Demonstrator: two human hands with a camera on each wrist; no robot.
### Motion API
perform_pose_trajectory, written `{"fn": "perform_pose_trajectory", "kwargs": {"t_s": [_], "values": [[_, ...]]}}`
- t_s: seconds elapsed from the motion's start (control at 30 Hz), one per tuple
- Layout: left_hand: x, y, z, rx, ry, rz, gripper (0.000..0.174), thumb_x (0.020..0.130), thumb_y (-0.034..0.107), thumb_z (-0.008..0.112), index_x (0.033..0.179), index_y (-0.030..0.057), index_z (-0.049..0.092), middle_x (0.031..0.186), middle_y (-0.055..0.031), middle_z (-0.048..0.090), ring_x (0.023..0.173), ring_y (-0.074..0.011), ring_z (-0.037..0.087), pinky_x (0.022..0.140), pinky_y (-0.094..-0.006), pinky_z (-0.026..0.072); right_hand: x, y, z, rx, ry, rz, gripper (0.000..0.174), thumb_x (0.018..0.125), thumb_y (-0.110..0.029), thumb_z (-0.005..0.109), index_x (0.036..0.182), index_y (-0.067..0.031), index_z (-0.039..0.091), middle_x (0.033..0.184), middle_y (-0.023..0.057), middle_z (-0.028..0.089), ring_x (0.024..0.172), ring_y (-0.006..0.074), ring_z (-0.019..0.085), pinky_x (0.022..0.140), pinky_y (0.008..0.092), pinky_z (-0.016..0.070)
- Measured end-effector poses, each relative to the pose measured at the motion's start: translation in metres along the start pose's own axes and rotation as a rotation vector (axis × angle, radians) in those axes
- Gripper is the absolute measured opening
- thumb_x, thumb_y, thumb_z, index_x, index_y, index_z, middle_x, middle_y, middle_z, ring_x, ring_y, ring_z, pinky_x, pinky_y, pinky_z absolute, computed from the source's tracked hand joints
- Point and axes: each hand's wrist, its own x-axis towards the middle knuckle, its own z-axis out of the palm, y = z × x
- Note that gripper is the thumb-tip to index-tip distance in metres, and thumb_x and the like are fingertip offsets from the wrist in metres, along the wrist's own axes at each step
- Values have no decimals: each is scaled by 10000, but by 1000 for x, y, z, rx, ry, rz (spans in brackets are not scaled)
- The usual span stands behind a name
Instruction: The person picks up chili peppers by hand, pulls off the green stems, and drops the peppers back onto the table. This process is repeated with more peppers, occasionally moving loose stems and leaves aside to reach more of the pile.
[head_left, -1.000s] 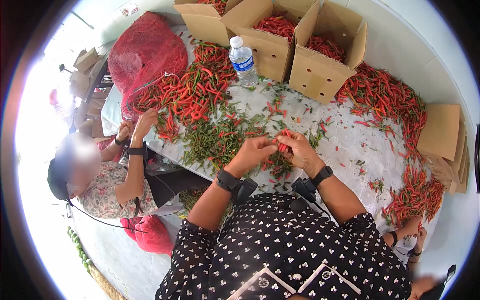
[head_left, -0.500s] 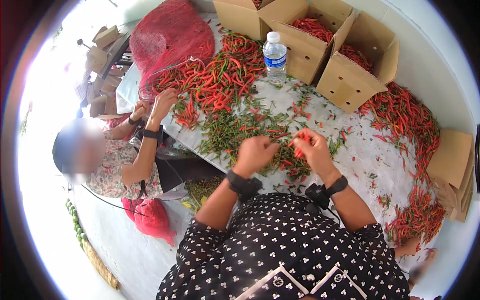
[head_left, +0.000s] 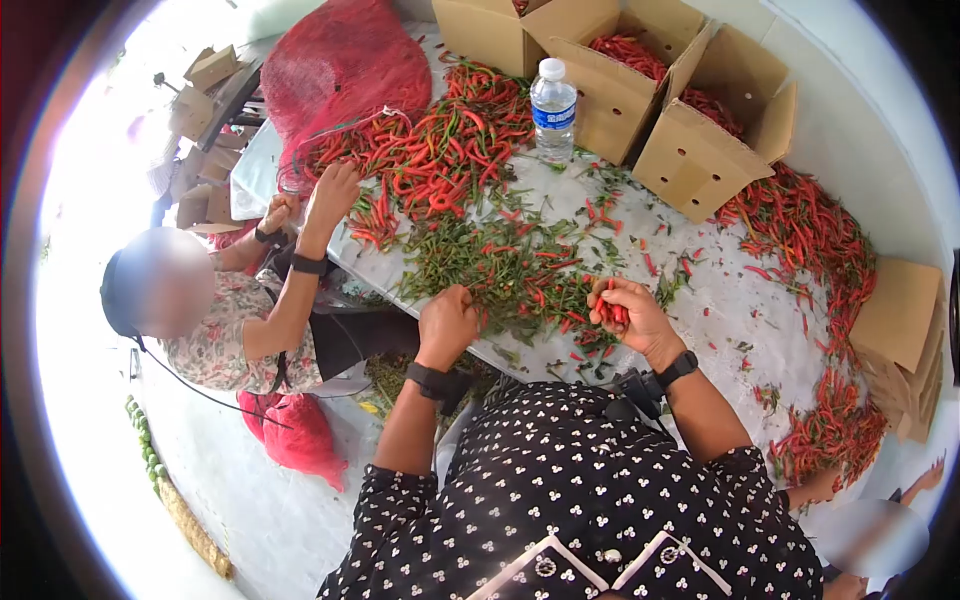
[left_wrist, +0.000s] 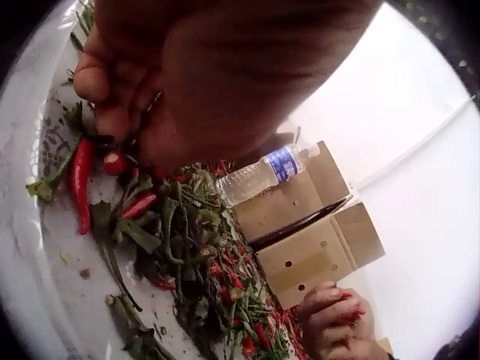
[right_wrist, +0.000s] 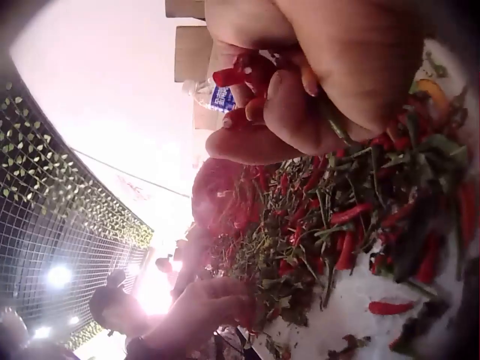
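In the head view my left hand (head_left: 448, 325), fingers curled, is at the near-left edge of a heap of green stems (head_left: 470, 262). The left wrist view has its fingertips pinching at a short red chili pepper (left_wrist: 114, 163), part of which they hide. Beside it hangs a longer red chili (left_wrist: 81, 187) with a leafy green stem. My right hand (head_left: 637, 318) is palm up over the table, gripping several red chili peppers (head_left: 612, 312). Up close, their red ends (right_wrist: 244, 71) stick out between the curled fingers and thumb.
A water bottle (head_left: 553, 112) stands behind the stems, before open cardboard boxes (head_left: 690, 165) of chilies. Chili piles lie at left (head_left: 440, 160) and right (head_left: 820, 240), with a red mesh bag (head_left: 345, 75) far left. Another person (head_left: 230, 310) works at the left table edge.
My hands were together at the chilies a second ago and have parted. The left has moved left and down to the stems' near edge; the right still holds its chilies.
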Motion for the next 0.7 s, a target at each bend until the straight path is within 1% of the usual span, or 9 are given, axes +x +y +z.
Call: {"fn": "perform_pose_trajectory", "kwargs": {"t_s": [0.07, 0.2, 0.33, 0.4, 0.43, 0.47, 0.53, 0.67, 0.7], "values": [[-2, 6, -2, 18, 5, 43, 216, 695, 117, 608, 872, 2, 560, 781, -174, 579, 737, -330, 579, 632, -417, 445, -9, -11, 8, -32, 93, -52, 127, 860, -106, 514, 939, -16, 557, 740, 50, 583, 603, 113, 574, 424, 173, 386], [-8, 5, -4, -42, 6, 92, 307, 678, 61, 610, 972, 13, 533, 786, -163, 566, 723, -334, 569, 637, -414, 445, -20, -72, 19, -325, 198, -466, 142, 873, -118, 521, 964, -18, 564, 705, 17, 552, 561, 68, 501, 455, 191, 367], [-8, 9, -2, -22, -18, 29, 310, 706, 73, 599, 1002, 10, 532, 751, -120, 552, 708, -291, 573, 631, -368, 449, -28, -170, 52, -545, 370, -874, 160, 879, -129, 515, 981, -20, 572, 685, 9, 545, 551, 52, 471, 482, 189, 365], [-9, 12, -1, -237, 18, -90, 267, 736, 60, 574, 994, 10, 528, 754, -102, 556, 714, -250, 593, 623, -354, 455, -24, -212, 59, -637, 398, -1079, 177, 883, -148, 516, 970, -6, 578, 695, 18, 555, 560, 47, 476, 483, 189, 369], [-8, 8, -1, -204, 28, 4, 300, 766, 59, 556, 1052, -2, 490, 806, -101, 559, 700, -233, 613, 584, -355, 470, -18, -224, 57, -638, 403, -1083, 177, 883, -148, 516, 970, -6, 578, 695, 18, 555, 560, 47, 476, 483, 189, 369], [-8, 8, 0, -205, 28, 13, 300, 766, 59, 556, 1052, -2, 490, 806, -101, 559, 700, -233, 613, 584, -355, 470, -13, -237, 55, -620, 421, -1135, 173, 878, -143, 522, 968, -5, 577, 701, 21, 561, 562, 52, 488, 480, 186, 371], [-2, 17, -3, -627, -80, -229, 290, 768, 16, 513, 1053, -11, 471, 856, -85, 527, 665, -187, 619, 533, -301, 469, -8, -264, 55, -590, 451, -1262, 166, 870, -133, 532, 963, -2, 576, 714, 28, 574, 567, 60, 511, 473, 178, 374], [-1, 23, -8, -731, -131, -187, 262, 775, -36, 452, 1035, -7, 456, 888, -69, 489, 659, -145, 620, 501, -257, 469, -10, -280, 50, -558, 425, -1315, 185, 869, -152, 536, 972, -2, 569, 725, 29, 585, 580, 64, 539, 480, 175, 401], [-1, 26, -9, -729, -152, -195, 289, 783, -45, 443, 1071, -22, 461, 919, -78, 501, 704, -148, 628, 542, -248, 488, -9, -282, 47, -558, 429, -1324, 185, 869, -152, 536, 972, -2, 569, 725, 29, 585, 580, 64, 539, 480, 175, 401]]}}
